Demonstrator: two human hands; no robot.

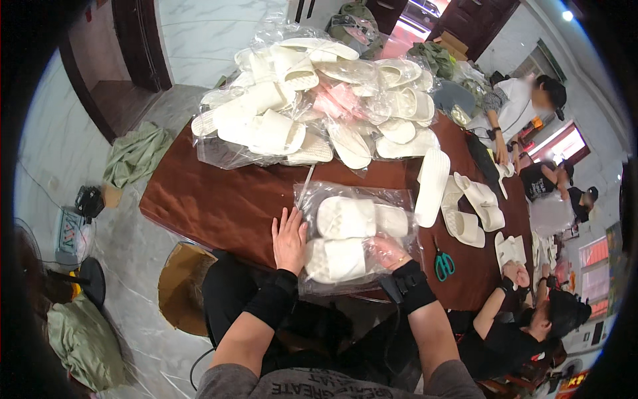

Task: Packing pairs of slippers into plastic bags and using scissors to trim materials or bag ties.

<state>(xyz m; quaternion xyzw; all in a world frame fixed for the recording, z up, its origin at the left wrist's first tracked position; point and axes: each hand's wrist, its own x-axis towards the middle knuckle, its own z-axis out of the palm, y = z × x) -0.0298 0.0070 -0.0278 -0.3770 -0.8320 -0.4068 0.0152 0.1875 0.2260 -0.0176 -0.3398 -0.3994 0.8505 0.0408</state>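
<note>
A pair of white slide slippers (347, 217) lies side by side in a clear plastic bag (407, 199) on the table in front of me. My left hand (290, 241) rests flat at the bag's left edge, fingers stretched out and holding nothing. Through the film I see my right hand (388, 253) inside the bag's right end. Its fingers are closed around the end of the nearer slipper (332, 261); the plastic partly blurs them.
A large heap of bagged white slippers (279, 126), with a pink pair (337, 101) among them, covers the far side of the brown-covered table (179, 193). Loose slippers (433, 186) and teal-handled scissors (444, 264) lie to the right. A cardboard box (183, 289) stands left. Co-workers handle slippers at right.
</note>
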